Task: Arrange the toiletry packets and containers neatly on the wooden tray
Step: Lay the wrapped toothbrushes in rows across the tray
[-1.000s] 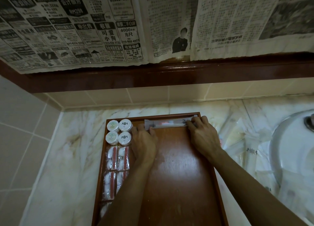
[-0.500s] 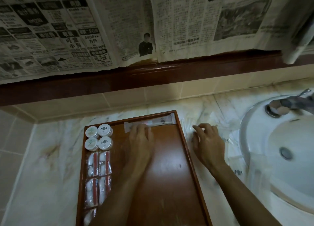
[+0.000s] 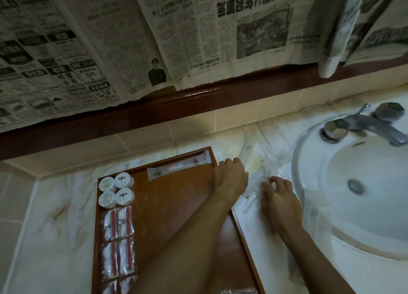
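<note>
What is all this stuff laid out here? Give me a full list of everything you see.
wooden tray: one, reddish brown, on the counter left of the sink
round containers: four, white lids, tray's far left corner
cotton packets: clear with red strips, in two columns down the tray's left side; the count runs off frame
long packet: one, clear, along the tray's far edge
loose clear packets: several, blurred, on the counter between tray and sink
marble counter: one, pale
sink: one, white
faucet: one, metal
newspapers: hanging above
left hand; right hand: over the loose packets
</note>
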